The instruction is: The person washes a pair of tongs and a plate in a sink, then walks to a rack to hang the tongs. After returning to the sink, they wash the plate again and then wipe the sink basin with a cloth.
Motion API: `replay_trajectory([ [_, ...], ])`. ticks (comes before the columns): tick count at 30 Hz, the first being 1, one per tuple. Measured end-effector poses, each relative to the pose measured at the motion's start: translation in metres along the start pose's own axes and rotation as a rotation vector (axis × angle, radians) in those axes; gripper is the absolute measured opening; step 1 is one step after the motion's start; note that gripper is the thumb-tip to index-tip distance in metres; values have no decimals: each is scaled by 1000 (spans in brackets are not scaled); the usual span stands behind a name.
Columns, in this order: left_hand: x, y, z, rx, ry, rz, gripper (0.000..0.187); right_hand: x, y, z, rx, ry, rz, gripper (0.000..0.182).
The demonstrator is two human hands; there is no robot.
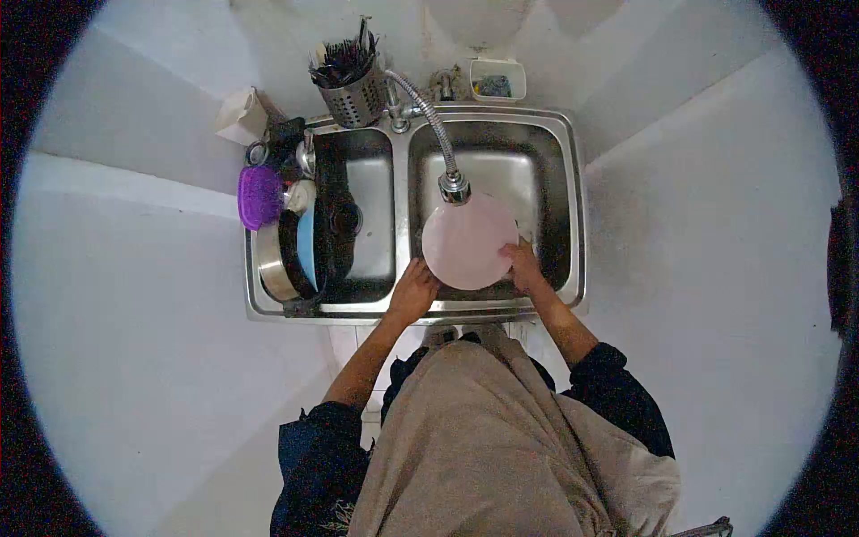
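A round pale pink plate (470, 242) is held over the right basin (546, 179) of the steel sink, below the faucet head (455, 187). My left hand (414, 291) grips its lower left edge, with the fingertips partly hidden at the rim. On the right edge, my right hand (523, 267) has its thumb on the plate's face and the other fingers mostly behind it. The flexible metal hose (425, 109) curves down to the faucet head just over the plate's top edge.
The left basin (371, 233) has a drain and a dish rack beside it with a purple basket (259, 197), a blue item (307, 246) and a metal pan (274, 264). Behind the sink stand a cutlery holder (356, 100) and a white sponge box (498, 80).
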State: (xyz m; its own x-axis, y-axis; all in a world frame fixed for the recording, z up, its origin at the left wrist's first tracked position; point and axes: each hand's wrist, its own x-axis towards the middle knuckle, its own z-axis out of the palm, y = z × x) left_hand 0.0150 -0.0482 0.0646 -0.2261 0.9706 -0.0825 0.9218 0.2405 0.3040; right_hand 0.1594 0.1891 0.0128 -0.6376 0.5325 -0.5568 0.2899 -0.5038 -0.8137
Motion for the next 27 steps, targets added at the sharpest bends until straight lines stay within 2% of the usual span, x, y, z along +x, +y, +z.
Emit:
replay_trajectory([
  [5, -13, 2, -6, -61, 126, -129, 29, -4, 16, 1, 195, 42, 110, 44],
  [6, -11, 3, -5, -26, 213, -105, 26, -9, 10, 9, 208, 44, 136, 44],
  [9, -10, 7, -15, -62, 127, -139, 25, -5, -11, 42, 388, 49, 50, 43],
  [12, -9, 3, -11, -22, 122, -141, 25, 2, -30, 57, 408, 64, 47, 42],
  [15, -7, 3, -4, -159, 77, -189, 28, -2, -40, 59, 618, 54, 120, 41],
  [18, 10, 21, -9, -512, 359, -390, 35, 5, -9, 50, 778, 147, 109, 36],
  [19, 18, 29, -15, -643, 446, -465, 39, -1, 0, 45, 730, 159, 120, 37],
  [20, 28, 27, -4, -847, 424, -566, 47, -12, 6, 41, 683, 171, 131, 37],
  [23, 65, 43, -20, -1771, 412, -981, 51, -35, 20, 36, 728, 194, 230, 39],
  [24, 72, 48, -34, -1992, 357, -981, 50, -40, 25, 36, 776, 199, 274, 39],
  [27, 76, 35, 15, -1756, 278, -990, 37, -50, 38, 33, 782, 39, 232, 39],
])
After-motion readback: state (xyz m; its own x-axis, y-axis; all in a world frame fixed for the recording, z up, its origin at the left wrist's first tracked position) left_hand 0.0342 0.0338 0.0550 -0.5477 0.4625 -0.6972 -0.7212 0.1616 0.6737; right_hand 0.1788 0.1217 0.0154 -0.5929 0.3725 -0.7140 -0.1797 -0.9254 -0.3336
